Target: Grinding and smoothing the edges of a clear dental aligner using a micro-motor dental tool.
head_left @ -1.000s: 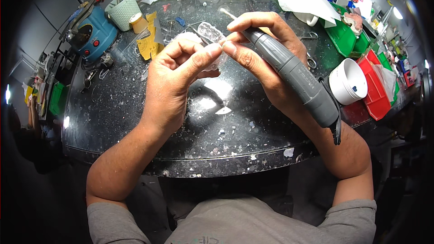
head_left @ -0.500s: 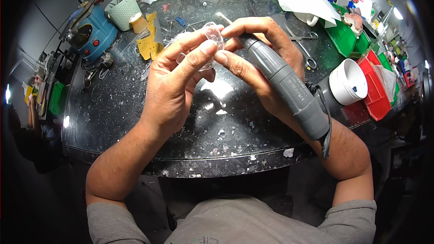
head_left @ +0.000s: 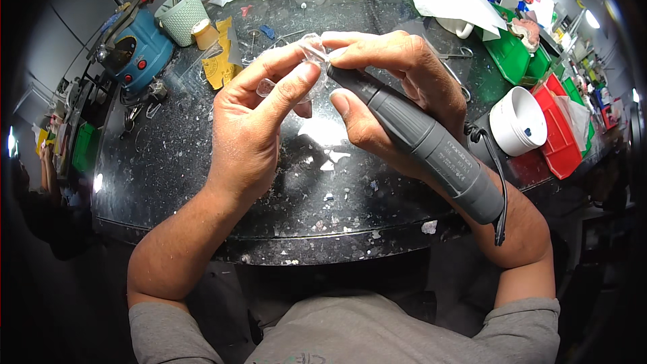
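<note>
My left hand (head_left: 251, 109) is closed on a clear plastic dental tray (head_left: 313, 44), pinched between thumb and fingers. One end of the tray pokes out beside the base of the thumb. In my right hand (head_left: 404, 61) lies a dark grey rotary handpiece (head_left: 431, 141), its body slanting down across my right forearm with a cord at the rear. The handpiece's nose points at the tray, close by it; the tip is hidden by the tray and fingers, so whether they touch is unclear. My right fingertips rest against or beside the tray.
Small white scraps dot the black worktop (head_left: 269, 195). At the left stand a blue machine (head_left: 138, 54) and a pale green basket (head_left: 183, 19) of tools, near yellow sandpaper (head_left: 221, 64). On the right are a white tub (head_left: 512, 121), red bin (head_left: 559, 135), green bin (head_left: 505, 50) and scissors (head_left: 458, 74).
The handpiece has swung so its nose sits at the tray instead of pointing past it to the far side. My right thumb has come off the tray, and my left hand has shifted slightly left.
</note>
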`<state>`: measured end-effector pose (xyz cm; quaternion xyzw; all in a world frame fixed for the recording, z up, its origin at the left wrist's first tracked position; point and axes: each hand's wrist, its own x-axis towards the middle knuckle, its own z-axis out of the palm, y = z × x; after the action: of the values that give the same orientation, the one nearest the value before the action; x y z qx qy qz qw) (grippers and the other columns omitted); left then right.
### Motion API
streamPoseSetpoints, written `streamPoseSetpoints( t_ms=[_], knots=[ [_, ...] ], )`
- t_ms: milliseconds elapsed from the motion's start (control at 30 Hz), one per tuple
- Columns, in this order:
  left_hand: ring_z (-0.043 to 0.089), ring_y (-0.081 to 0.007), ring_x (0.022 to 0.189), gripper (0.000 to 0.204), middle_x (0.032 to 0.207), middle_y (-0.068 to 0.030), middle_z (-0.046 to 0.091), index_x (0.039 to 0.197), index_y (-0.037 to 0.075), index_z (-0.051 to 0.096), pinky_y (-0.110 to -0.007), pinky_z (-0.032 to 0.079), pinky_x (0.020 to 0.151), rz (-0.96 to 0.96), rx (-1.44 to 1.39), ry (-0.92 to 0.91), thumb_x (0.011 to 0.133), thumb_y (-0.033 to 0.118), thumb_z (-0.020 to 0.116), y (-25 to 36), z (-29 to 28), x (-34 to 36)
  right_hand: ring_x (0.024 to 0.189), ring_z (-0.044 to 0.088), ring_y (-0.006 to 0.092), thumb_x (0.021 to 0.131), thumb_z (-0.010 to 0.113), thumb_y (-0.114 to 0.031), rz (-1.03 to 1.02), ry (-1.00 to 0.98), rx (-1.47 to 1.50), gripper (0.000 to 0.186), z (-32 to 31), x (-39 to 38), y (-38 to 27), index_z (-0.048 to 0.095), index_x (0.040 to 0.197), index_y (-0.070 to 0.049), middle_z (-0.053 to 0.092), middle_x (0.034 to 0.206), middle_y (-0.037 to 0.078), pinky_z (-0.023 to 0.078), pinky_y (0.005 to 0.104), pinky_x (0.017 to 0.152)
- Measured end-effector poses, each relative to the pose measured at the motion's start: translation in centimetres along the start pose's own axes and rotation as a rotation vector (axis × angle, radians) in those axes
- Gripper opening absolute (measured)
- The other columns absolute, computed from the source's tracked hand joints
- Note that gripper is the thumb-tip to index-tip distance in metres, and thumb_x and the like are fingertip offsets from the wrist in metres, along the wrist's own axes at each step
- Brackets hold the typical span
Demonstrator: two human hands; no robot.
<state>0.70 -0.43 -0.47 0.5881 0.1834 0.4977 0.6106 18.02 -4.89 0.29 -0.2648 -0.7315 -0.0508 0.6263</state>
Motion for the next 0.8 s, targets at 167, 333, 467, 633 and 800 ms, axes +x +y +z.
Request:
streamPoseSetpoints(
  t_ms=[167,333,467,633,800],
  knots=[
    [0.06,-0.0069,0.082,0.026,0.101,-0.0029,0.068,0.115,0.004,0.069,-0.022,0.048,0.069,0.08,0.154,0.022,0.09,0.014,0.071,0.11,-0.07,-0.18,0.098,0.067,0.0231,0.071,0.072,0.007,0.015,-0.04,0.042,0.038,-0.2,-0.34,-0.07,0.06,0.107,-0.001,0.066,0.102,0.013,0.055,0.0325,0.086],
    [0.06,-0.0062,0.08,0.024,0.096,-0.0017,0.066,0.114,0.004,0.069,-0.02,0.048,0.068,0.195,0.305,0.053,0.09,0.009,0.071,0.41,0.37,-0.29,0.108,0.065,0.0289,0.07,0.066,0.014,0.014,-0.087,0.053,0.043,-0.42,-0.26,-0.33,0.054,0.11,0.003,0.062,0.106,0.017,0.051,0.0382,0.095],
    [0.06,-0.0059,0.079,0.024,0.094,-0.0014,0.065,0.114,0.004,0.069,-0.02,0.048,0.067,0.207,0.323,0.048,0.09,0.008,0.07,0.59,0.48,-0.48,0.106,0.065,0.0287,0.069,0.067,0.015,-0.013,-0.09,0.071,0.044,-0.15,-0.41,-0.16,0.055,0.109,0.002,0.062,0.106,0.017,0.051,0.0392,0.095],
    [0.059,-0.0057,0.078,0.024,0.095,-0.0017,0.065,0.113,0.003,0.069,-0.02,0.049,0.067,0.204,0.344,0.038,0.09,0.007,0.071,0.75,0.58,-0.6,0.105,0.065,0.0294,0.067,0.069,0.015,-0.052,-0.082,0.029,0.047,-0.13,-0.24,-0.17,0.055,0.11,0.002,0.063,0.106,0.018,0.051,0.0411,0.096],
    [0.059,-0.0055,0.079,0.024,0.095,-0.0012,0.065,0.112,0.004,0.07,-0.019,0.048,0.069,0.229,0.36,0.041,0.089,0.006,0.071,0.64,0.48,-0.49,0.106,0.065,0.0298,0.066,0.071,0.012,-0.032,-0.066,0.033,0.047,-0.29,-0.19,-0.4,0.056,0.109,0.002,0.063,0.106,0.018,0.049,0.0435,0.099]
  ],
)
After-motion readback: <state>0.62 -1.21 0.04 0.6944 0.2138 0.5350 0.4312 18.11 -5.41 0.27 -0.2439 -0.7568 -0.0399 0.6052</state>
